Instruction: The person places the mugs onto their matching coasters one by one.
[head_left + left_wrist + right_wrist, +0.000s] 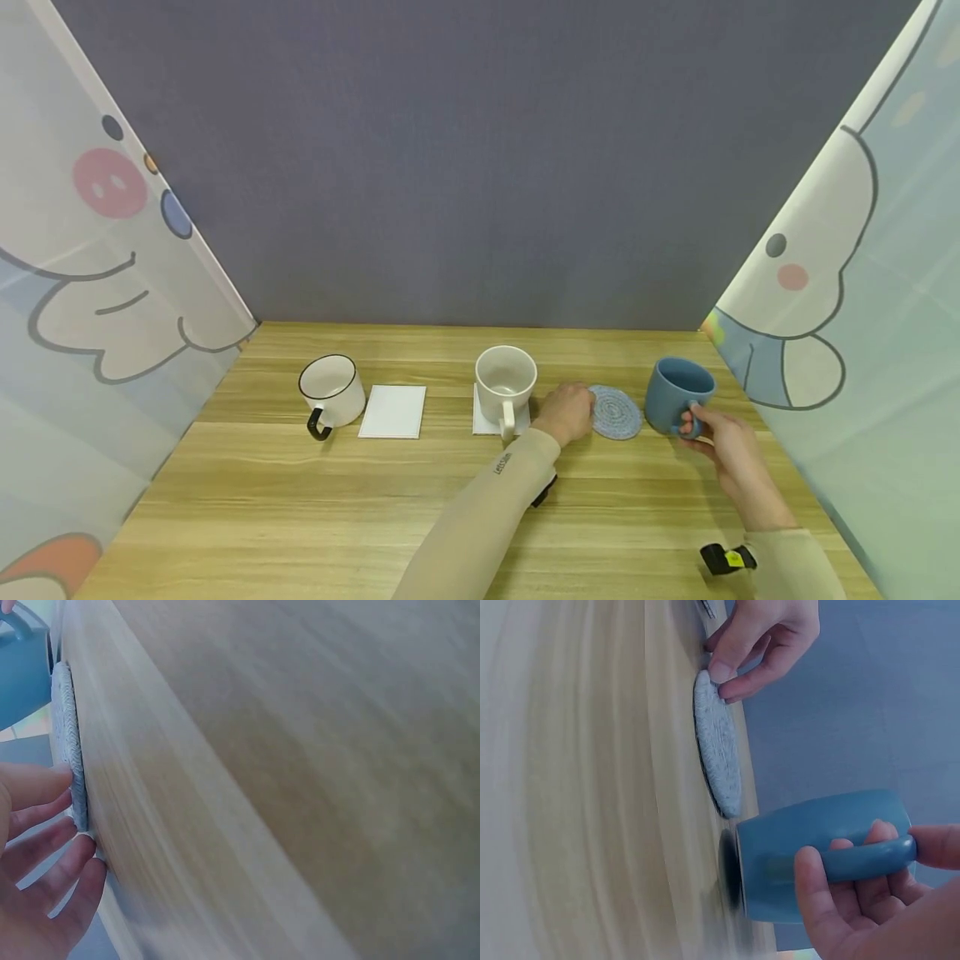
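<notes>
At the right of the table, my right hand grips the handle of a blue mug. In the right wrist view a dark shadow lies under the mug's base, which looks slightly off the table. Left of it lies a round, woven grey-blue coaster. The thumb and fingers of my left hand pinch this coaster's left edge, as the right wrist view shows. The coaster appears edge-on in the left wrist view, flat against the wood.
A cream mug stands on a white square coaster in the middle. Further left are a bare white square coaster and a white mug with a black rim and handle. A grey panel closes the back.
</notes>
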`<state>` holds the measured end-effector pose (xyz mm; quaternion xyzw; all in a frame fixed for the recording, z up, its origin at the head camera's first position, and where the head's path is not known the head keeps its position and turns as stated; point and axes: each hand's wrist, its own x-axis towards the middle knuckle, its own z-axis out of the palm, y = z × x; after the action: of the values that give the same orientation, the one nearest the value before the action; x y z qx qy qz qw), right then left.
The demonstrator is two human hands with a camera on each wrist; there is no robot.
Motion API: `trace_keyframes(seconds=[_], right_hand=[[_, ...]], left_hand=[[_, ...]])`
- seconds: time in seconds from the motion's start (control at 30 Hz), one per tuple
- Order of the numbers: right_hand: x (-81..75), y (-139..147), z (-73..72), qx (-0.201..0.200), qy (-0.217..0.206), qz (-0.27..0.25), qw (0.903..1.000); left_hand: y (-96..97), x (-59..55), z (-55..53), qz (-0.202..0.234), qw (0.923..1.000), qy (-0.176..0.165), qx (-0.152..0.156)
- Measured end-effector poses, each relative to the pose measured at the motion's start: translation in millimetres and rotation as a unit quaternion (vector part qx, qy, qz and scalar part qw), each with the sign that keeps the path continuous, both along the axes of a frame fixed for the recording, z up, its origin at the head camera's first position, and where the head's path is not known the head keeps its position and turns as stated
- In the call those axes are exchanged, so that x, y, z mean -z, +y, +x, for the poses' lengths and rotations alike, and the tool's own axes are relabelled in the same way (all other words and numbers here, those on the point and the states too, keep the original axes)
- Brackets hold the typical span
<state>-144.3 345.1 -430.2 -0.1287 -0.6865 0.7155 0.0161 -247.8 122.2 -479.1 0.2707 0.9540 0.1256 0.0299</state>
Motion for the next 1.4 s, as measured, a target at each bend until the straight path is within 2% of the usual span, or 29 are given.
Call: trace_keyframes(seconds=[0.17, 0.47, 0.6, 1.0, 1.4], right_hand=[[2.3, -2, 1.2, 0.012, 0.02, -0.029, 0.9993], [8.4, -11, 3.5, 0.017, 0.096, -0.075, 0.9924], [8.4, -17, 3.4, 0.016, 0.118, -0.08, 0.9896], [4.2, -34, 2.3, 0.014, 0.145, -0.071, 0.9868], [5.8, -50, -3.4, 0.018, 0.144, -0.08, 0.9861]], left_hand=[[-0.4, 1.0, 0.3, -0.002, 1.0, 0.003, 0.002], [-1.2, -1.2, -0.2, 0.003, 1.0, -0.004, 0.002], [-1.5, -1.9, -0.2, 0.005, 0.9999, -0.009, 0.001], [-0.5, -0.9, -0.4, 0.008, 1.0, 0.0, 0.005], [-1.4, -3.5, -0.4, 0.008, 0.9999, -0.007, -0.01]])
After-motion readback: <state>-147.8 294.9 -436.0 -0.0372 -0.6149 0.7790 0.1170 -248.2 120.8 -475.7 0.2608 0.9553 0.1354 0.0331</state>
